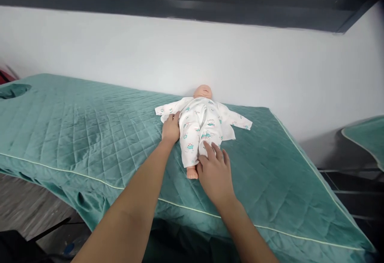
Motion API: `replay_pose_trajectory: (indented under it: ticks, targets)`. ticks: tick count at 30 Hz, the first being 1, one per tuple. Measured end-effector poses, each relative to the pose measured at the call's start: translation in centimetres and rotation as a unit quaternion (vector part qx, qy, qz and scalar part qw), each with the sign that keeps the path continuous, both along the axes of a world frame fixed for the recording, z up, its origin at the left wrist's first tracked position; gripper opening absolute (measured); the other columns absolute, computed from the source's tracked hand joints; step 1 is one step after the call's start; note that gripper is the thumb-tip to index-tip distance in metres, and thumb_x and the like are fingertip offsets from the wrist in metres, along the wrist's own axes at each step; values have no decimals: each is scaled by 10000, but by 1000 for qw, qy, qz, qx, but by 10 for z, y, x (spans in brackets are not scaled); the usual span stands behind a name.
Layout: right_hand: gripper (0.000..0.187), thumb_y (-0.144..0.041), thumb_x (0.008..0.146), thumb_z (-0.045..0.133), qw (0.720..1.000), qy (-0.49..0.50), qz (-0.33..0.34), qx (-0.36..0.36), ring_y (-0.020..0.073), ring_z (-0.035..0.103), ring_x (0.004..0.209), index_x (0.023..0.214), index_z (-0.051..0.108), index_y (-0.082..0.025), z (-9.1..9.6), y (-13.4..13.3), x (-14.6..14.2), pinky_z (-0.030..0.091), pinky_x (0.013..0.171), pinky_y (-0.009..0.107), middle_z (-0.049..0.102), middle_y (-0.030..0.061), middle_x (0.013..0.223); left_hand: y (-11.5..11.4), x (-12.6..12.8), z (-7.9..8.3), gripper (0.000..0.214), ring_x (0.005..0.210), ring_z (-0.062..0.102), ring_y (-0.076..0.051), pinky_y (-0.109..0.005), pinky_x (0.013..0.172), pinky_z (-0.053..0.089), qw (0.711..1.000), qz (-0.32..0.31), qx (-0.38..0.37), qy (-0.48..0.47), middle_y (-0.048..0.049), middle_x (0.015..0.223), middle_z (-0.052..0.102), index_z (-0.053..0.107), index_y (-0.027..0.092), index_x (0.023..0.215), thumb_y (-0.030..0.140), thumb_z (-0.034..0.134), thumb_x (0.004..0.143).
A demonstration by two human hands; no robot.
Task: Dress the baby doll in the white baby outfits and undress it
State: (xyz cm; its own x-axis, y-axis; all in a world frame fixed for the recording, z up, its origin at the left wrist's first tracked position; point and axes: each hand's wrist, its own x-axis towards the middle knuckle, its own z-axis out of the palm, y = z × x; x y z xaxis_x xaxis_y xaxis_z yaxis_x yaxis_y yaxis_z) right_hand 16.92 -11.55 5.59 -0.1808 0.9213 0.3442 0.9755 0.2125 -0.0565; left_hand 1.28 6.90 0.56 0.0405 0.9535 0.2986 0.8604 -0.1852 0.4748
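A baby doll (203, 91) lies on its back on the green bed, its head by the wall. It wears a white patterned shirt (240, 121), spread out to both sides, and matching white trousers (190, 141). One bare foot (192, 172) pokes out of the trouser leg on the left. My left hand (171, 128) rests along the doll's left-hand side in view, fingers stretched over the shirt edge beside the trousers. Over the lower end of the other trouser leg lies my right hand (216, 173), its fingers spread; it hides that foot.
The bed has a quilted green cover (99, 135) with a pale piped edge and a face hole (15, 91) at far left. Behind it stands a white wall (168, 51) under a dark window frame (210, 5). Another green-covered surface (367, 137) is at right.
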Motion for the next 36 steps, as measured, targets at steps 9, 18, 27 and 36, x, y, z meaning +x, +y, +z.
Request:
replay_pose_trajectory:
  ticks: [9, 18, 27, 36]
  targets:
    - [156, -181, 984, 512, 984, 64, 152, 61, 287, 478, 1405, 967, 665, -212, 16, -26, 9, 241, 1230, 592, 619, 59, 1428, 7, 1, -5, 504, 1191, 604, -282, -401, 1016, 464, 999, 22, 0, 29, -130, 1361, 602, 484, 250, 1463, 167, 354, 982]
    - [282, -64, 954, 469, 972, 164, 142, 86, 257, 541, 1316, 1141, 604, -227, -4, -30, 28, 378, 1141, 548, 609, 100, 1380, 1, 4, 1, 417, 1201, 550, -307, -442, 997, 428, 990, -30, -3, 141, -140, 1398, 565, 580, 219, 1367, 239, 352, 1018]
    - [302, -227, 916, 581, 985, 159, -71, 7, 316, 608, 1042, 1216, 570, -198, -50, -33, 50, 513, 836, 480, 655, 134, 1181, 4, 5, 1, 350, 1201, 535, -285, -408, 993, 422, 991, -8, -19, 133, -121, 1303, 617, 674, 202, 1163, 215, 361, 1009]
    - [139, -177, 963, 491, 979, 198, 48, -28, 180, 605, 765, 928, 623, -205, -16, -15, 50, 462, 663, 287, 634, 36, 839, 7, 4, -1, 325, 1180, 548, -276, -399, 994, 439, 993, 8, -19, 115, -109, 1281, 629, 674, 221, 1144, 208, 386, 993]
